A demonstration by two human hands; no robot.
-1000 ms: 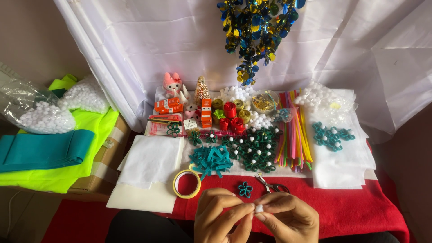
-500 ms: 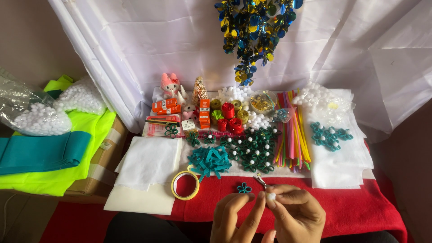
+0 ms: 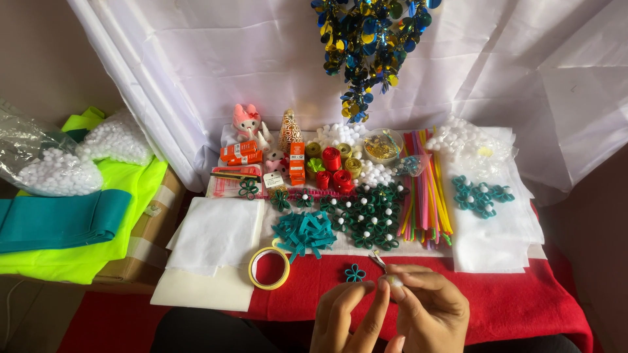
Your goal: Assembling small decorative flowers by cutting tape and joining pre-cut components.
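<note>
Both hands are raised together at the near edge of the bench (image 3: 523, 307), which carries a red cloth. The right hand (image 3: 428, 314) pinches a small white ball (image 3: 393, 282) between thumb and fingertips; the left hand (image 3: 347, 320) meets it from the side, fingertips touching the same ball. A small pair of scissors (image 3: 377, 260) lies just beyond the right hand's knuckles. A teal ribbon flower (image 3: 354, 272) lies on the cloth just ahead of the left hand, apart from it. Further to the left of that hand sits a roll of yellow tape (image 3: 252, 274), resting against white sheets (image 3: 212, 238). Beyond the hands lies a pile of teal ribbon loops (image 3: 304, 232), then a cluster of dark green flowers with white centres (image 3: 366, 216). Coloured sticks (image 3: 425, 189) lie beyond the right hand
</note>
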